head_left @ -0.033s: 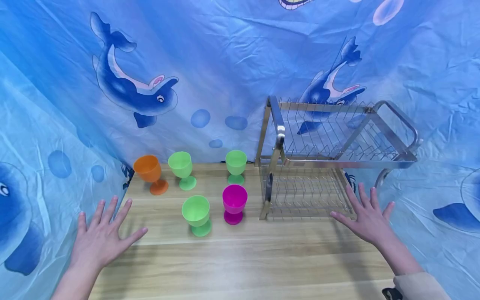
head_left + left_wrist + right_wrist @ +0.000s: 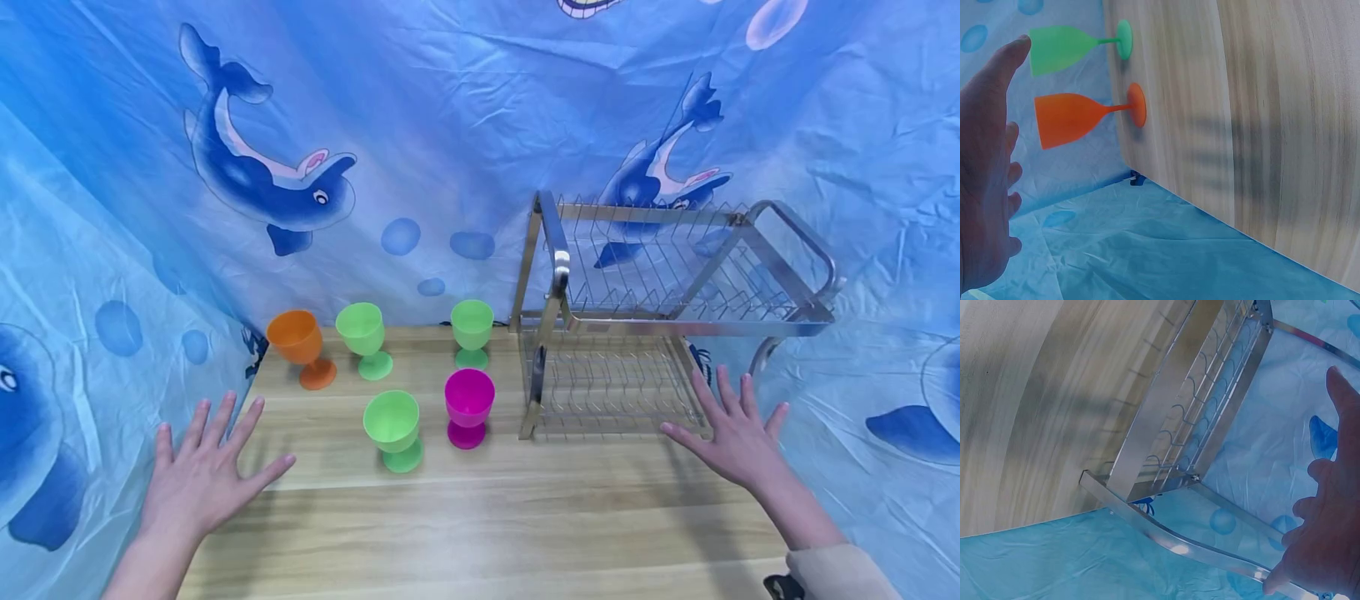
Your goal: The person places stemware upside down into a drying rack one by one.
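From where I watch, five goblets stand upright on the table [image 2: 480,517], left of the rack. The orange goblet [image 2: 296,336] is farthest left, just beside a green goblet [image 2: 362,330]; a second green one [image 2: 472,325] stands at the back, the magenta goblet [image 2: 470,398] in front of it, and a third green one [image 2: 392,422] nearest me. I judge the handling as not yet begun: I see nothing held, and every goblet rests on its own foot.

My left hand [image 2: 198,479] is spread above the tabletop, nearest the orange goblet and apart from it. My right hand [image 2: 738,442] is spread too, near the metal rack [image 2: 697,328]; it grips nothing, though I can't tell whether it touches the frame.

The goblets look like smooth plastic, with rounded bowls and disc feet. The rack is two-tiered, all shiny flat bars, wavy wire and curved end loops. Pale, streaky wood grain runs across the table; beyond hangs creased blue cloth [image 2: 450,125] printed with dolphins.
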{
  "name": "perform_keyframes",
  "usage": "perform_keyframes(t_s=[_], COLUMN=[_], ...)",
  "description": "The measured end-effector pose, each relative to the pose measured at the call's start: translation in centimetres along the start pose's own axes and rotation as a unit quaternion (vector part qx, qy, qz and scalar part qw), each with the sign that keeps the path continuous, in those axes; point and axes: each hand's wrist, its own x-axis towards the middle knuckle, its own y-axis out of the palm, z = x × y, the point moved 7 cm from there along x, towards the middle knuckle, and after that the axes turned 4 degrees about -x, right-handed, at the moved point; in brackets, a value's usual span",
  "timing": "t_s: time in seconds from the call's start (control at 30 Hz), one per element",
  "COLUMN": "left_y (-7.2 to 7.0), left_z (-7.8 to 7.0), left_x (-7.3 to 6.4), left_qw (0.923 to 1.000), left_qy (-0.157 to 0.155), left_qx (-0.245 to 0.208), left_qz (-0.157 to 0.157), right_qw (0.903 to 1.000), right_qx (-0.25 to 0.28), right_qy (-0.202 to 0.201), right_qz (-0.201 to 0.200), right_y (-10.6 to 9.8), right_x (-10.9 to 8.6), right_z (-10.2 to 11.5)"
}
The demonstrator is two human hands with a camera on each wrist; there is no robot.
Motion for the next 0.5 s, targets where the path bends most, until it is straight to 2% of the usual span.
perform_keyframes(t_s=[0.5], left_y=[0.94], left_z=[-0.39], left_x=[0.39], left_qw=[0.9998], left_qy=[0.009], left_qx=[-0.014], left_qz=[0.013], right_qw=[0.9996], right_qx=[0.007], right_qy=[0.008], right_qz=[0.025], right_y=[0.88], right_x=[0.03], right_z=[-0.04])
